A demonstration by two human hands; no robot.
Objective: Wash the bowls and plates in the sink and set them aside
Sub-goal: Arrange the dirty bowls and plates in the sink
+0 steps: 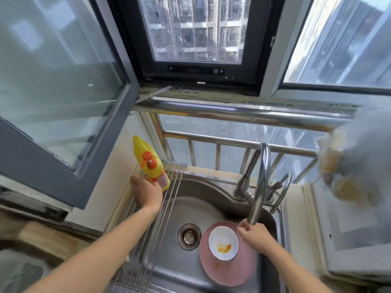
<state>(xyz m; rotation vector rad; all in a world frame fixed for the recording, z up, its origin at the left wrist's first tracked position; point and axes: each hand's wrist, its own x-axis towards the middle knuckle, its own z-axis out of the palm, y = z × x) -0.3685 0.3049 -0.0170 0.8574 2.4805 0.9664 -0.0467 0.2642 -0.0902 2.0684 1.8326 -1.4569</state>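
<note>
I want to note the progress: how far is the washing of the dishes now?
Nothing looks washed yet. The white bowl holds orange food residue and sits on the pink plate in the sink; no water runs from the faucet. In hand: the left hand is at the yellow soap bottle, the right hand at the bowl's rim. Left: soaping, rinsing, setting both aside.
</note>
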